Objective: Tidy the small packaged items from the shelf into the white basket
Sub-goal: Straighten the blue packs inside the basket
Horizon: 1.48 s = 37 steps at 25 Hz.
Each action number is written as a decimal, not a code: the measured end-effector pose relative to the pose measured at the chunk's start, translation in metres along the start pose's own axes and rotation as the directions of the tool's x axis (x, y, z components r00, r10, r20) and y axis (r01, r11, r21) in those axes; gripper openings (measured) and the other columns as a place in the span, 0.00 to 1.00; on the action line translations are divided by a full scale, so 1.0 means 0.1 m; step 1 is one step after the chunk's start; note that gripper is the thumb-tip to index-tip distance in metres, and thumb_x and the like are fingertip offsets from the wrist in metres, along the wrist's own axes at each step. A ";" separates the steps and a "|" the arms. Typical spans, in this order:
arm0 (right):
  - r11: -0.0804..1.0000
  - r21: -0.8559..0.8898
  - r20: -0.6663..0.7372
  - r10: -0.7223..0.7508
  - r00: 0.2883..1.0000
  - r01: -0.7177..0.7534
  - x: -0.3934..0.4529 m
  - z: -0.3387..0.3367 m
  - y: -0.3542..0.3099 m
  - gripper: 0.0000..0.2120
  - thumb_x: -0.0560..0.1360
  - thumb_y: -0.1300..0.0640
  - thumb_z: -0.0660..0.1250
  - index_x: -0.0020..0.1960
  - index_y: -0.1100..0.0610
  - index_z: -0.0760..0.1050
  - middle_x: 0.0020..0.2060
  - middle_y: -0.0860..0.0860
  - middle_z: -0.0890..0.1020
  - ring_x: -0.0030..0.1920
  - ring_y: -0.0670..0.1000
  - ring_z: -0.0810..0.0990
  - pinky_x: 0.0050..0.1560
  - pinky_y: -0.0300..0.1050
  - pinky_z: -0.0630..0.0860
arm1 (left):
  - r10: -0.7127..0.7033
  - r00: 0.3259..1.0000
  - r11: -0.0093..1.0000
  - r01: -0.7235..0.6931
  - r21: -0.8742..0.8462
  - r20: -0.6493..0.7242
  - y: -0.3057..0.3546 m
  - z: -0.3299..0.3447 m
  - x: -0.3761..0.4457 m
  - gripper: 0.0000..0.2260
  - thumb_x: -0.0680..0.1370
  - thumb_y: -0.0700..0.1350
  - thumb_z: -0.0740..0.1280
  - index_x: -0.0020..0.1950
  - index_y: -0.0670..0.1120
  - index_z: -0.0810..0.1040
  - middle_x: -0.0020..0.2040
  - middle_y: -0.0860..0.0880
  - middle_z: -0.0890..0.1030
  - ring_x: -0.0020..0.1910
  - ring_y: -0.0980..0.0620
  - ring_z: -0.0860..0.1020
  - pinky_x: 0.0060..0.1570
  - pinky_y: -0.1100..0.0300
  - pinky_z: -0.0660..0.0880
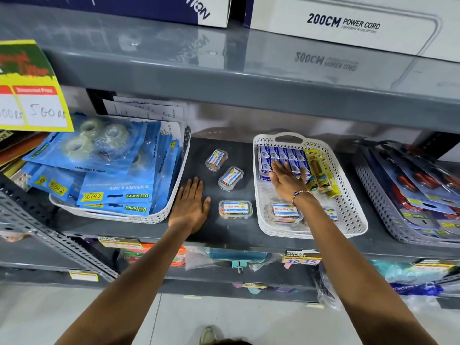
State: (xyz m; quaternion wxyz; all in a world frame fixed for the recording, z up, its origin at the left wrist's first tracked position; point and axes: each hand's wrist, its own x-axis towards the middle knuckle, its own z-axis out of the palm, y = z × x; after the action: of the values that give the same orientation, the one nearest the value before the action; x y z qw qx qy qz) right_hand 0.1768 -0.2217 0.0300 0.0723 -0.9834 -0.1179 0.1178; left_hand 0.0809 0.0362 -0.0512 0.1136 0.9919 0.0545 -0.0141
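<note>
Place: I read this as a shop aisle, stationery section.
Shelving: grey slotted-angle metal rack (249,78), several tiers.
Price evidence: yellow handwritten discount card (32,95) reading "500 rs"; "Super Market" shelf-edge tag (302,257); yellow price stickers on the blue tape-dispenser packs (114,192).
Stock: goods sorted in perforated baskets; boxed appliance carton (348,23) printed "200CM POWER CORD" above.

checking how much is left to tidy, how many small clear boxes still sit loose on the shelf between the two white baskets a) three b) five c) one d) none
a, three clear boxes lie on the bare shelf beside the white basket, none in a hand.
</note>
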 end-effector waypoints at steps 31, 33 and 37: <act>0.970 0.178 -0.147 -0.140 0.979 0.165 -0.16 -0.13 -0.17 0.23 0.81 0.51 0.54 0.74 0.56 0.61 0.74 0.53 0.66 0.74 0.54 0.63 0.74 0.52 0.54 | -0.022 1.000 1.000 0.022 0.001 -0.004 0.00 0.01 0.02 0.27 0.82 0.56 0.45 0.78 0.46 0.44 0.80 0.48 0.45 0.78 0.51 0.43 0.76 0.55 0.40; 0.923 0.237 -0.160 -0.270 0.949 0.303 -0.27 -0.11 -0.43 0.18 0.79 0.53 0.59 0.67 0.56 0.71 0.65 0.56 0.77 0.65 0.57 0.75 0.67 0.48 0.68 | -0.005 1.000 1.000 0.005 -0.017 -0.009 0.01 0.00 0.01 0.27 0.82 0.55 0.46 0.78 0.45 0.45 0.80 0.48 0.45 0.78 0.51 0.43 0.76 0.55 0.40; 0.923 -0.134 -0.082 -0.372 0.925 0.360 -0.39 -0.07 -0.68 0.17 0.78 0.52 0.60 0.65 0.53 0.73 0.67 0.50 0.74 0.67 0.52 0.72 0.73 0.52 0.53 | -0.011 1.000 1.000 0.011 -0.012 0.007 0.01 -0.01 -0.02 0.27 0.82 0.55 0.46 0.78 0.45 0.44 0.80 0.47 0.45 0.78 0.50 0.43 0.76 0.54 0.41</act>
State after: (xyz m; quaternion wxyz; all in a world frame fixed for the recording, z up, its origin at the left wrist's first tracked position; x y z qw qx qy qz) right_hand 0.1273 -0.1664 0.0565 0.0418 -0.9513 -0.3023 0.0430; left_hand 0.0791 0.0353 -0.0495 0.1195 0.9909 0.0594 -0.0180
